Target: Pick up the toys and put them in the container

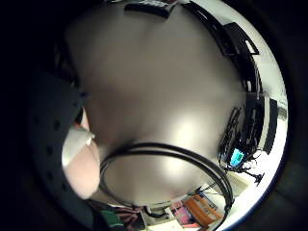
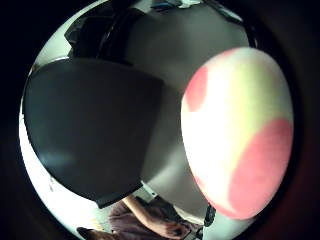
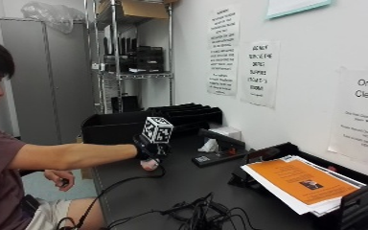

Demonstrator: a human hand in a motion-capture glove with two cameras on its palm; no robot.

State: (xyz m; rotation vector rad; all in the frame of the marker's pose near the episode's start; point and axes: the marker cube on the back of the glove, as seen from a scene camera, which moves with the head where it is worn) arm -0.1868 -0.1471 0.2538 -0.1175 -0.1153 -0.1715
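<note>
In the outside view my gloved right hand (image 3: 147, 149) is stretched out above the black table (image 3: 171, 184), and its fingers grip a small white toy with red spots (image 3: 149, 165). That toy (image 2: 237, 135) sits close against the palm in the thumb side view. A black container (image 3: 112, 127) stands just beyond the hand at the table's far left end; its dark wall (image 2: 90, 130) lies beside the toy in the thumb side view. One bare fingertip (image 1: 84, 166) shows at the edge of the little finger side view, over bare tabletop (image 1: 159, 91).
A tangle of black cables (image 3: 200, 215) lies near the table's front. A black tray of papers with an orange sheet (image 3: 302, 184) sits at the right. A black power strip (image 3: 217, 155) and stacked black trays (image 3: 185, 114) lie along the wall.
</note>
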